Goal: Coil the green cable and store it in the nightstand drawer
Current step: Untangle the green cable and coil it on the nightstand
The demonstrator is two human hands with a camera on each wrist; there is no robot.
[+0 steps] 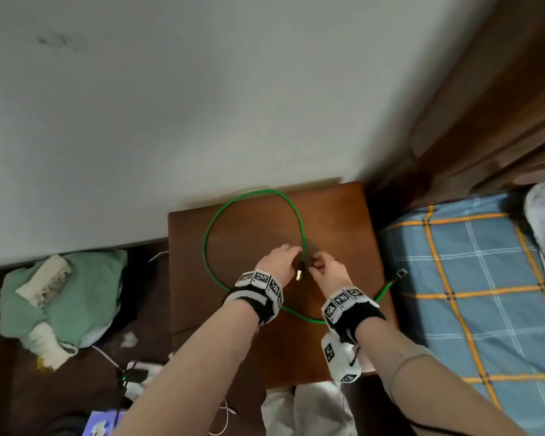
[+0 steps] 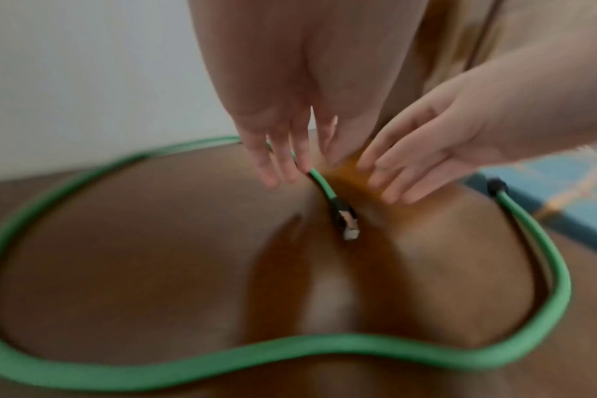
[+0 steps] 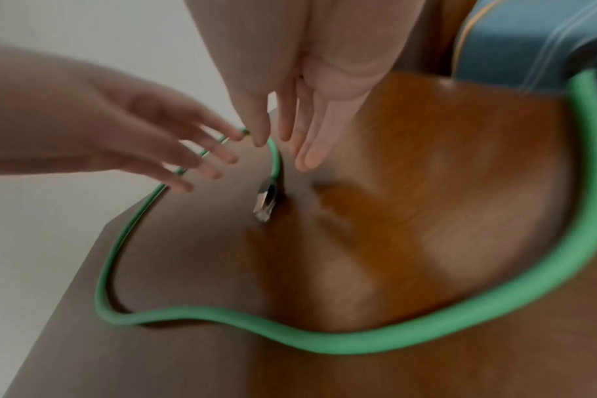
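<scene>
The green cable (image 1: 207, 243) lies in a wide loop on the brown nightstand top (image 1: 334, 221). One metal-tipped plug (image 1: 299, 274) rests near the middle, between my two hands. The other black plug (image 1: 401, 273) hangs past the right edge. My left hand (image 1: 279, 262) hovers just left of the plug with fingers straight, its fingertips (image 2: 283, 172) at the cable (image 2: 321, 185). My right hand (image 1: 326, 269) is just right of the plug (image 3: 266, 199), fingers (image 3: 307, 156) also straight and holding nothing. The drawer is out of view.
A bed with a blue plaid sheet (image 1: 469, 278) borders the nightstand on the right, under a dark wooden headboard (image 1: 501, 105). On the floor at the left lie a green cloth pile (image 1: 63, 294) and other wires and a charger (image 1: 132, 376). A white wall stands behind.
</scene>
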